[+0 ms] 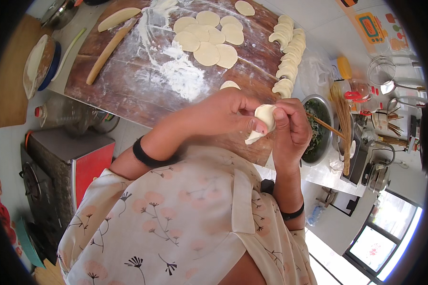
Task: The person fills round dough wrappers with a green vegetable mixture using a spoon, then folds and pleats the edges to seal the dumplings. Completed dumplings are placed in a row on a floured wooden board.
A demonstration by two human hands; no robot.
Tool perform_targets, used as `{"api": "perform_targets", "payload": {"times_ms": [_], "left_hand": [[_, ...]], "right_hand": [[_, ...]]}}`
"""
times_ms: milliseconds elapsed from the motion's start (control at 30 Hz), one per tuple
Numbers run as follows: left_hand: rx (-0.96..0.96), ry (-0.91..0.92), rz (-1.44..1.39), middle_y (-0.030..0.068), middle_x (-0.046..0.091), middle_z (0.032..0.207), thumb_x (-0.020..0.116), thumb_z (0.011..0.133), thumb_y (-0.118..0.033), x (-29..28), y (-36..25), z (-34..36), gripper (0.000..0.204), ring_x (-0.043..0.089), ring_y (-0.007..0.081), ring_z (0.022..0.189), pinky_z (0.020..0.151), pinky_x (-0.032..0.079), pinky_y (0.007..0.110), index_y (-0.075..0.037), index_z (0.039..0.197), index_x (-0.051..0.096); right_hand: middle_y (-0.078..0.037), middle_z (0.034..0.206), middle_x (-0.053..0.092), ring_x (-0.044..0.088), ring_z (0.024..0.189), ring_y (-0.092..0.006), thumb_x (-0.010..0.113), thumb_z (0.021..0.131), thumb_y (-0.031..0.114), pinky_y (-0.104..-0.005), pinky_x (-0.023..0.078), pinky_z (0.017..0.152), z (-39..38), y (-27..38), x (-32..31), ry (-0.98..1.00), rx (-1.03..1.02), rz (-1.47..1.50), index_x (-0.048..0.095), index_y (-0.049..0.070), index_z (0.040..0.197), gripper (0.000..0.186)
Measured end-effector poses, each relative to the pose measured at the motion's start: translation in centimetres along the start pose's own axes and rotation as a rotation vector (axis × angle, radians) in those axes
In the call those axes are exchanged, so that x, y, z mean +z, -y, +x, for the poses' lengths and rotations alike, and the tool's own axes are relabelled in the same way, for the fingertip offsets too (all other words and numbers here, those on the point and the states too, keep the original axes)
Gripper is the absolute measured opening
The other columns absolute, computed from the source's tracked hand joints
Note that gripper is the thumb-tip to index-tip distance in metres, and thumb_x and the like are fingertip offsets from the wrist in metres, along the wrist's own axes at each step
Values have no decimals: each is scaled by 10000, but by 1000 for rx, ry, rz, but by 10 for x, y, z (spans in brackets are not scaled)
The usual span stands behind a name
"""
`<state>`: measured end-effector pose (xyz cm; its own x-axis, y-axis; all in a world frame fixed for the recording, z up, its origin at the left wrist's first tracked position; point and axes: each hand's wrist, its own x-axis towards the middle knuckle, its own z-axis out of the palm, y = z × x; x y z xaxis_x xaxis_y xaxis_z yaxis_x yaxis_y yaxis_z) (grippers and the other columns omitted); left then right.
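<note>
- Dough piece (pixel 265 116), pale and part folded, sits between both hands, above the near edge of the wooden board (pixel 261 61); I judge the step to be pinching its edges together.
- Left hand (pixel 230 110): gripping the piece, thumb pressed on the near face; I would let it cradle rather than squeeze.
- Right hand (pixel 294 124): gripping too, thumb on the upper right side and fingers curled; from here I'd have it do the pressing.
- One flap hangs free at the lower left, so I would bring that edge up to meet its partner before pinching there.
- I cannot tell from my view whether filling lies inside; if so, I'd nudge it away from the rim, since a smeared edge probably won't stick.
- I'd work along the seam in small, even pinches, pressing out air, and go gently where the dough looks stretched.
- For a match in shape, I'd glance at the folded dumplings (pixel 290 59) lined up along the board's right side.
- Floury fingers may slip on the seam, so I'd stay clear of the loose flour (pixel 185 83).
</note>
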<state>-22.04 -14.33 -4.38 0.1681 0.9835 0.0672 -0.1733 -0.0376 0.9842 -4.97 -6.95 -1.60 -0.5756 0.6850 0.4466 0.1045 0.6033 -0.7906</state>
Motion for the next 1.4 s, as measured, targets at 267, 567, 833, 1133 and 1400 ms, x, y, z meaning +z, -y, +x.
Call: {"api": "perform_targets", "payload": {"times_ms": [267, 567, 833, 1133, 1400], "left_hand": [[-83, 109, -75, -32, 565, 691, 674, 922, -388, -16, 10, -4, 403, 469, 44, 657, 598, 417, 251, 15, 904, 665], [-138, 106, -137, -83, 545, 723, 589, 983, -426, -12, 15, 3, 441, 453, 5, 648, 548, 375, 207, -11, 846, 647], [-232, 136, -165, -91, 519, 683, 545, 984, -503, -9, 14, 2, 522, 439, 9, 619, 533, 365, 205, -41, 747, 598], [-99, 7, -481, 45, 631, 1105, 417, 1017, -524, -10, 26, 5, 578, 559, 86, 984, 758, 455, 237, -17, 1252, 561], [-178, -251, -724, 91, 611, 1186, 291, 991, -642, -24, 11, 12, 736, 580, 134, 1028, 778, 470, 237, -31, 1365, 463]], "right_hand": [[-84, 856, 632, 591, 782, -172, 588, 882, -13, -277, 466, 706, 6, 0, 15, 116, 59, -6, 668, -4, 869, 81], [-69, 830, 620, 565, 767, -165, 577, 914, 33, -274, 448, 704, 19, -5, 5, 239, 101, 112, 668, -1, 857, 112], [-63, 796, 617, 568, 742, -162, 576, 936, 68, -275, 443, 679, 14, -15, 4, 289, 157, 152, 649, -1, 821, 152], [-79, 1034, 613, 602, 878, -173, 666, 881, 105, -304, 507, 772, 11, -17, 11, 158, 415, 246, 643, 26, 1140, 271], [-68, 1102, 603, 579, 1028, -229, 737, 758, 45, -340, 510, 838, 23, -15, 22, 245, 85, -212, 653, 79, 1144, 397]]}}
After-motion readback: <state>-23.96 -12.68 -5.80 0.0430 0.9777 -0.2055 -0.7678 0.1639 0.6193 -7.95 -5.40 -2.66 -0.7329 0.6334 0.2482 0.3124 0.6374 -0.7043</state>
